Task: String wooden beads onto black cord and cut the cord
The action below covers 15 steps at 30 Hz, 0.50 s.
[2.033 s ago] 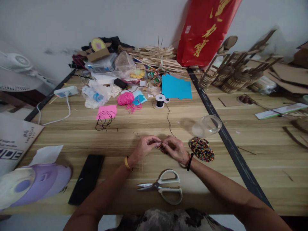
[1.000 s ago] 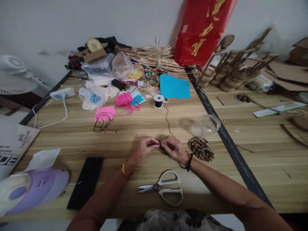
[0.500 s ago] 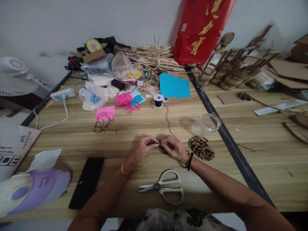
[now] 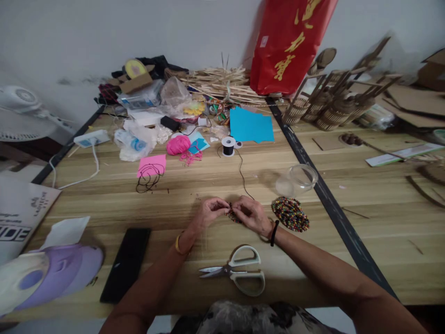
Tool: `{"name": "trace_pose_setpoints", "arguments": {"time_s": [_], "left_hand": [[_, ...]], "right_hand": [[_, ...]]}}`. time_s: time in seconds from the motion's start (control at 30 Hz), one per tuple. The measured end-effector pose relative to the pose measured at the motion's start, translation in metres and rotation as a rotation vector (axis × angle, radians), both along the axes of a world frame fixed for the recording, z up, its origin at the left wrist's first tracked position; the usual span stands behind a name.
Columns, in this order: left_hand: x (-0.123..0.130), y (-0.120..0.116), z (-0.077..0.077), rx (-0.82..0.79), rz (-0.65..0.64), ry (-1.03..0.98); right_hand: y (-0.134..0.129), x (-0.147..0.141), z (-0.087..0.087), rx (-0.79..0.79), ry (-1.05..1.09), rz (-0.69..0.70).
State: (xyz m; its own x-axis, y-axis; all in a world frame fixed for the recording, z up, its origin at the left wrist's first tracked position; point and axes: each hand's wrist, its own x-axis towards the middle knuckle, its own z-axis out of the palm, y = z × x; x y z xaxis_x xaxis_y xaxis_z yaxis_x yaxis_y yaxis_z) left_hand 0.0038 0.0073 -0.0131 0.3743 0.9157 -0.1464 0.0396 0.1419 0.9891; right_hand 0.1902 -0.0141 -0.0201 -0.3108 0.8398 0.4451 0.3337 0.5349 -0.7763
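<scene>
Fingertips of my left hand (image 4: 212,211) pinch one side of a small string of dark, colourful beads (image 4: 232,214). On its other side my right hand (image 4: 252,214) pinches too, the two hands almost touching. Fingers partly cover the beads, and the exact spot gripped is hard to see. To the right of my right hand lies a coiled heap of multicoloured beads (image 4: 290,213). Scissors (image 4: 232,270) with white handles lie spread below my hands. A spool of black cord (image 4: 228,146) stands farther back, its loose end trailing toward my right hand.
A clear plastic jar (image 4: 297,180) lies beyond the bead heap. A black phone-like slab (image 4: 125,264) is by my left forearm. Pink yarn (image 4: 178,145), blue paper (image 4: 252,125) and a pink sheet with black cord (image 4: 152,166) lie farther back. Bamboo baskets (image 4: 332,109) stand at right.
</scene>
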Motion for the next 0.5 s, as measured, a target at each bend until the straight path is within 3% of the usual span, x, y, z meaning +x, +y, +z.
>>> {"name": "trace_pose_setpoints", "arguments": {"time_s": [0.5], "left_hand": [[-0.0002,-0.0002,-0.0027,-0.005,-0.005,-0.022]], "right_hand": [[0.0,0.0001,-0.0023,-0.007,-0.019,0.012]]}}
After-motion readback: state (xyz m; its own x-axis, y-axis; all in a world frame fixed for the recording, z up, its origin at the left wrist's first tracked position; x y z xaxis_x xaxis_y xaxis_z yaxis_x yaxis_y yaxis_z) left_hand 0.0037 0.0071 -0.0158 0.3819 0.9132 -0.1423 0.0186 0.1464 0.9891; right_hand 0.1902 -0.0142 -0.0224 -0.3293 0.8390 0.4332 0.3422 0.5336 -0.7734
